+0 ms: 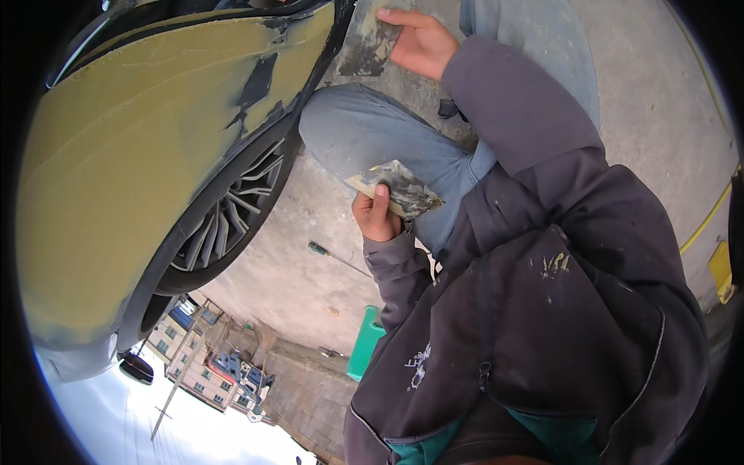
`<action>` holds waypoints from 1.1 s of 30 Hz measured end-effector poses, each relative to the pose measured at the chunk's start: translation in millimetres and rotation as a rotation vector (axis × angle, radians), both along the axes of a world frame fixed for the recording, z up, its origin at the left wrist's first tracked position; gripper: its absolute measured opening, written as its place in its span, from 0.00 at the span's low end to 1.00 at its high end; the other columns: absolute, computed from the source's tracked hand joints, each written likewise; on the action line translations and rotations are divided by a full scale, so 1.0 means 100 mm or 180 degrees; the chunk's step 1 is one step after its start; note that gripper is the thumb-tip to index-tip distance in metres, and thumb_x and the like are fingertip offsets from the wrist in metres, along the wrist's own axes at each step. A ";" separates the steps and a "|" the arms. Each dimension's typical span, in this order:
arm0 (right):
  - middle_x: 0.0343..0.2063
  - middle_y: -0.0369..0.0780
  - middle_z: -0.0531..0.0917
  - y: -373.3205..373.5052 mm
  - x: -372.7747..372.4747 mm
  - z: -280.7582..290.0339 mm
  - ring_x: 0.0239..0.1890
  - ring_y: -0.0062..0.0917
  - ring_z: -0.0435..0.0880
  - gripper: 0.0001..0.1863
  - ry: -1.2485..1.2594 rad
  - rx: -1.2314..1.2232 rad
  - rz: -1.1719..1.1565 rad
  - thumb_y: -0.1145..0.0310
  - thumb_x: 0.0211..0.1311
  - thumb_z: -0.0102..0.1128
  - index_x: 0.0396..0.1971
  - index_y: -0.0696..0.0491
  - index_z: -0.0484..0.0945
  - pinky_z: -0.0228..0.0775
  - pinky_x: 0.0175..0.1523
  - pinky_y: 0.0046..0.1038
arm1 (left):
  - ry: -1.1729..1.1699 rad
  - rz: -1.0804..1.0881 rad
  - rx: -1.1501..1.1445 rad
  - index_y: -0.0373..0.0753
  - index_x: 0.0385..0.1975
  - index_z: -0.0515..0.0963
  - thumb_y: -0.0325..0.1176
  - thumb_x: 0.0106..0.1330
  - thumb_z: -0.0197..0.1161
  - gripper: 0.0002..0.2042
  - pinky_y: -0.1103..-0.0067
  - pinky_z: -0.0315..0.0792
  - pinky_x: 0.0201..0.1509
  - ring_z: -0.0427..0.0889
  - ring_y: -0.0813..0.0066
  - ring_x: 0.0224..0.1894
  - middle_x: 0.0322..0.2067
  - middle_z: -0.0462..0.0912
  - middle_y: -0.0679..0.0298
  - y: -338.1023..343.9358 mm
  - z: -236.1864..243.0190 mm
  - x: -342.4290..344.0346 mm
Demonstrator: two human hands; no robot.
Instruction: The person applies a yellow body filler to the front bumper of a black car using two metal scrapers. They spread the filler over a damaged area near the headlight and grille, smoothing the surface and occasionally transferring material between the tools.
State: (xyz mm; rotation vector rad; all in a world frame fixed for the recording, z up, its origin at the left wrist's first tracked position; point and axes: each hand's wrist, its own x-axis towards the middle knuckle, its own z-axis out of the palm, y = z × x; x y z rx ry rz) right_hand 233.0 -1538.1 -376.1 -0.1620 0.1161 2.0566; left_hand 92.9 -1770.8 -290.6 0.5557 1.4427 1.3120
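Observation:
My left hand (377,215) pinches a thin, square putty spreader (397,188) over my bent leg. The thumb lies on its face, which carries dark grey smears and pale yellowish edges. At the top, my right hand (425,43) grips the edge of a flat dark plate (367,43) smeared with putty; the frame's edge cuts off part of it. This plate is beside the car's wheel arch. The car body panel (116,163) is coated with dull yellow-green filler, with bare dark patches (257,81) near the arch.
The spoked wheel (232,205) stands left of my knee. A screwdriver (319,249) lies on the concrete, near a green stool-like object (366,342). At far right are a yellow hose (707,213) and a yellow object (721,271). A side mirror (136,369) sticks out lower left.

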 end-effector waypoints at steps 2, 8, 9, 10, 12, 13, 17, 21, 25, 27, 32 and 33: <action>0.41 0.36 0.79 -0.06 0.09 0.06 0.44 0.23 0.78 0.14 -0.0016 0.0435 0.0492 0.75 0.59 0.56 0.45 0.56 0.72 0.68 0.52 0.29 | -0.0091 0.0056 0.0039 0.28 0.40 0.73 0.32 0.63 0.56 0.13 0.73 0.69 0.47 0.77 0.67 0.39 0.37 0.79 0.55 -0.04 -0.02 -0.01; 0.36 0.38 0.81 -0.49 -0.10 0.17 0.41 0.23 0.79 0.16 -0.1849 0.1599 0.2173 0.68 0.55 0.63 0.42 0.59 0.76 0.67 0.48 0.23 | -0.1108 -0.0577 0.0174 0.30 0.31 0.73 0.38 0.60 0.58 0.14 0.67 0.75 0.33 0.78 0.57 0.28 0.28 0.76 0.48 -0.09 0.04 -0.19; 0.36 0.39 0.81 -0.56 -0.14 0.16 0.41 0.23 0.79 0.17 -0.2335 0.1966 0.2394 0.66 0.53 0.64 0.41 0.59 0.76 0.67 0.47 0.23 | -0.1228 -0.0647 0.0240 0.30 0.30 0.72 0.38 0.60 0.58 0.14 0.68 0.75 0.32 0.77 0.58 0.27 0.28 0.76 0.48 -0.09 0.03 -0.21; 0.35 0.42 0.82 -0.59 -0.16 0.19 0.40 0.26 0.79 0.23 -0.3387 0.2715 0.2091 0.62 0.45 0.70 0.41 0.57 0.78 0.67 0.45 0.25 | -0.1329 -0.0681 0.0315 0.31 0.29 0.72 0.38 0.60 0.58 0.13 0.68 0.75 0.31 0.77 0.58 0.26 0.27 0.75 0.48 -0.11 0.04 -0.22; 0.36 0.43 0.81 -0.50 -0.16 0.11 0.40 0.29 0.79 0.25 -0.3800 0.3002 0.2404 0.61 0.42 0.71 0.42 0.56 0.78 0.67 0.45 0.27 | -0.1358 -0.0645 0.0320 0.32 0.27 0.71 0.38 0.59 0.58 0.13 0.69 0.74 0.32 0.77 0.58 0.27 0.27 0.75 0.49 -0.08 0.02 -0.23; 0.33 0.42 0.81 -0.46 -0.14 0.15 0.37 0.28 0.79 0.23 -0.3990 0.2911 0.2633 0.62 0.43 0.70 0.40 0.56 0.77 0.67 0.43 0.28 | -0.1346 -0.0619 0.0337 0.32 0.28 0.71 0.38 0.59 0.58 0.13 0.68 0.74 0.32 0.77 0.58 0.27 0.28 0.75 0.49 -0.09 -0.01 -0.23; 0.26 0.44 0.82 -0.33 0.13 -0.09 0.31 0.28 0.81 0.18 -0.5891 0.2783 0.1860 0.65 0.47 0.68 0.37 0.57 0.77 0.69 0.37 0.29 | -0.1289 -0.0535 0.0287 0.33 0.29 0.72 0.38 0.59 0.58 0.12 0.68 0.73 0.34 0.77 0.57 0.29 0.29 0.76 0.48 -0.06 0.02 -0.22; 0.29 0.46 0.82 -0.48 0.16 0.16 0.32 0.32 0.81 0.15 -0.6081 0.2573 0.1013 0.67 0.50 0.65 0.38 0.56 0.78 0.70 0.38 0.29 | -0.1343 -0.0273 0.0399 0.33 0.29 0.72 0.38 0.59 0.58 0.12 0.68 0.73 0.34 0.77 0.58 0.29 0.29 0.76 0.49 -0.10 0.03 -0.17; 0.29 0.44 0.82 -0.59 0.16 0.67 0.30 0.34 0.81 0.13 -0.4703 0.3104 0.1315 0.67 0.52 0.63 0.37 0.55 0.79 0.70 0.37 0.28 | -0.1631 -0.0266 0.0689 0.34 0.27 0.73 0.37 0.60 0.57 0.11 0.69 0.74 0.32 0.77 0.59 0.29 0.29 0.75 0.49 -0.19 -0.09 -0.20; 0.28 0.44 0.81 -0.46 0.05 1.00 0.29 0.34 0.81 0.12 -0.4610 0.3366 0.0948 0.67 0.53 0.63 0.36 0.57 0.79 0.70 0.35 0.28 | -0.1649 -0.0269 0.0820 0.33 0.29 0.73 0.36 0.60 0.57 0.10 0.70 0.74 0.31 0.78 0.59 0.28 0.28 0.75 0.49 -0.20 -0.10 -0.20; 0.29 0.43 0.81 -0.22 -0.48 1.06 0.28 0.35 0.80 0.14 -0.5361 0.4527 -0.0507 0.64 0.53 0.65 0.36 0.57 0.79 0.71 0.32 0.28 | -0.1649 -0.0109 0.0915 0.29 0.34 0.74 0.35 0.62 0.55 0.12 0.70 0.75 0.31 0.78 0.59 0.29 0.28 0.75 0.48 -0.24 -0.18 -0.20; 0.28 0.44 0.81 -0.16 -0.54 1.06 0.27 0.36 0.80 0.14 -0.5342 0.4482 -0.0818 0.63 0.51 0.66 0.35 0.57 0.80 0.71 0.30 0.29 | -0.1608 -0.0106 0.0932 0.27 0.34 0.73 0.34 0.62 0.55 0.13 0.70 0.75 0.32 0.79 0.59 0.30 0.30 0.76 0.48 -0.27 -0.27 -0.22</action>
